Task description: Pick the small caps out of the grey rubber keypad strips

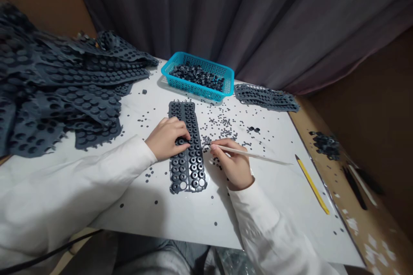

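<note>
A dark grey moulded rubber strip (pixel 182 167) lies lengthwise before me, with rows of round ring-shaped parts in it. My left hand (pixel 169 138) rests over the strip's middle from the left, its fingers bent and the thumb pressed on the parts, holding the strip. Just off the strip's right edge, my right hand (pixel 232 164) pinches a thin white stick-like tool (pixel 254 154) with a dark tip. That tip points left toward the strip; its exact shape is too small to tell. Small dark discs (pixel 222 129) lie scattered around and behind my right hand.
A blue perforated basket (pixel 197 90) of small dark parts stands at the back. Crumpled rubber sheets (pixel 87 90) heap up on the left. Another perforated strip (pixel 267 98) lies back right. A yellow cutter-like tool (pixel 312 187) and a pile of dark pieces (pixel 325 145) are at right.
</note>
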`<state>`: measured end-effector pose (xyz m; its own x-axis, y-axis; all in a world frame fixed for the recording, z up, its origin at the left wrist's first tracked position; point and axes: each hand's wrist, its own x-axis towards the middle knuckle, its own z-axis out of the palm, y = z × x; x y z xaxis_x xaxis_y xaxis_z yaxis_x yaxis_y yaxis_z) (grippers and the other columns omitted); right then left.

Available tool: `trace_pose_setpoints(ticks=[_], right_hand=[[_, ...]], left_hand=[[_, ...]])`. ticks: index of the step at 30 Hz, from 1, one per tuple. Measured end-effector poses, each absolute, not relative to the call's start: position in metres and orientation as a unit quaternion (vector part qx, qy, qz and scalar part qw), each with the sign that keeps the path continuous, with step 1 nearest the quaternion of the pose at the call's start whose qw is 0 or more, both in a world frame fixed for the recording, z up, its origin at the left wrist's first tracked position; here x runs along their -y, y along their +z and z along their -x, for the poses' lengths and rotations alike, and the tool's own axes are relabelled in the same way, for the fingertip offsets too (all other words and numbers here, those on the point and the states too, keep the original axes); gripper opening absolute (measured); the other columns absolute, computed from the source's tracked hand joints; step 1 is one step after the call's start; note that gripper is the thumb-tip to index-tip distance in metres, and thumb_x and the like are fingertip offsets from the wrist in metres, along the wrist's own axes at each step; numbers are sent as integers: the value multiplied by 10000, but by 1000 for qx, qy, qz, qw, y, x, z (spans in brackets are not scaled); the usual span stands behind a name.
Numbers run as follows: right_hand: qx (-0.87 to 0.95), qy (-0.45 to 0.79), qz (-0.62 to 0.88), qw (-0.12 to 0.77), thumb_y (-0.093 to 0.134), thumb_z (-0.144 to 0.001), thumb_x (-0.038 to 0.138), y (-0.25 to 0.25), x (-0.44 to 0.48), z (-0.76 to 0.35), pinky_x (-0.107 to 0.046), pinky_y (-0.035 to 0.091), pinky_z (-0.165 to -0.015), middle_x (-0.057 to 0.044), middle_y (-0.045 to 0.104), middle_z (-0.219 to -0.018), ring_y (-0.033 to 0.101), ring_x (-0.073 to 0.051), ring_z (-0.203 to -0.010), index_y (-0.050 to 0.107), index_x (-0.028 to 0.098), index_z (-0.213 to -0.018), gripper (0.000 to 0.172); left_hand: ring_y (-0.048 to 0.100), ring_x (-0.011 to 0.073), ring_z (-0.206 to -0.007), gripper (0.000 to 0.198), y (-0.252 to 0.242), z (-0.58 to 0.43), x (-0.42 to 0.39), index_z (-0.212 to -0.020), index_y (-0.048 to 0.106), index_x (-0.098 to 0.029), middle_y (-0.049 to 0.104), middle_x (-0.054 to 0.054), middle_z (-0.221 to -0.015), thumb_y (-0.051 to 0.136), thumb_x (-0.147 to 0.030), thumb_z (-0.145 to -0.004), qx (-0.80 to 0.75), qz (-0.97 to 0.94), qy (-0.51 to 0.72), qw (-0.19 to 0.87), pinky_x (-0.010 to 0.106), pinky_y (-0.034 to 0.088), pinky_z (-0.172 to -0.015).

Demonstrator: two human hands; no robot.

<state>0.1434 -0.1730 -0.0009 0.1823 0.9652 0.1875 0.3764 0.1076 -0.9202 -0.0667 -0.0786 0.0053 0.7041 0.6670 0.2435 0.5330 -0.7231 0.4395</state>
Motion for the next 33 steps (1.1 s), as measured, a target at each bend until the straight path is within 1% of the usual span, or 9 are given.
trace_pose_setpoints(ticks=[4, 7, 12, 15, 19, 22, 27, 30, 33], right_hand=[[569, 310, 594, 476, 690, -808, 364, 0, 173, -141, -278, 518, -583, -16, 708, -645, 650, -159, -576, 711, 201, -786, 166], [576, 309, 595, 468, 687, -804, 367, 0, 172, -139, -277, 514, -586, -26, 722, -668, 655, -165, -595, 715, 200, -779, 170], [590, 287, 586, 475, 687, -803, 348, -4, 168, -138, -302, 525, -649, -46, 739, -743, 670, -182, -677, 727, 205, -773, 152], [596, 286, 561, 499, 692, -799, 331, -4, 163, -137, -335, 536, -722, -55, 737, -778, 677, -195, -744, 729, 208, -768, 133], [605, 321, 515, 515, 699, -801, 314, 1, 155, -135, -393, 532, -861, -66, 753, -888, 692, -211, -890, 732, 224, -783, 97], [609, 359, 480, 520, 723, -785, 308, 2, 151, -132, -421, 515, -926, -65, 758, -958, 688, -214, -963, 735, 236, -785, 73], [541, 453, 453, 545, 746, -760, 371, -4, 153, -128, -433, 531, -918, -79, 757, -1030, 685, -231, -1029, 725, 233, -771, 140], [510, 478, 461, 547, 754, -749, 397, -6, 157, -126, -429, 531, -915, -80, 758, -1039, 691, -231, -1020, 717, 230, -764, 171], [460, 496, 465, 571, 755, -748, 397, -9, 162, -122, -417, 527, -913, -69, 761, -1027, 689, -222, -1012, 700, 233, -761, 174]], left_hand=[[551, 272, -903, 87, -1, 62, 84, -820, 674, -216, 671, 44, -856, 655, -289, -777, -374, -888, 186, 191, 415, 394, -803], [551, 289, -940, 99, -3, 60, 88, -843, 680, -203, 678, 59, -884, 644, -279, -790, -383, -882, 199, 190, 435, 392, -812], [547, 281, -930, 104, -8, 58, 90, -853, 693, -209, 689, 58, -892, 634, -288, -820, -376, -876, 226, 200, 431, 404, -802], [550, 264, -904, 86, -9, 57, 89, -827, 690, -214, 693, 48, -874, 628, -274, -829, -362, -875, 246, 207, 413, 410, -784], [553, 250, -912, 99, -7, 58, 89, -844, 683, -222, 694, 42, -892, 601, -273, -861, -340, -871, 281, 215, 400, 408, -786], [552, 245, -929, 102, -5, 60, 91, -861, 676, -223, 692, 43, -912, 590, -277, -874, -335, -865, 303, 218, 403, 409, -812], [562, 240, -915, 92, -4, 63, 96, -851, 647, -215, 687, 43, -892, 572, -258, -879, -334, -854, 325, 229, 403, 419, -823], [570, 241, -890, 78, -4, 62, 97, -844, 630, -215, 688, 38, -868, 571, -255, -877, -340, -850, 323, 239, 403, 423, -809], [568, 244, -893, 69, -5, 62, 98, -846, 613, -215, 680, 40, -858, 574, -262, -877, -353, -844, 317, 250, 405, 427, -807]])
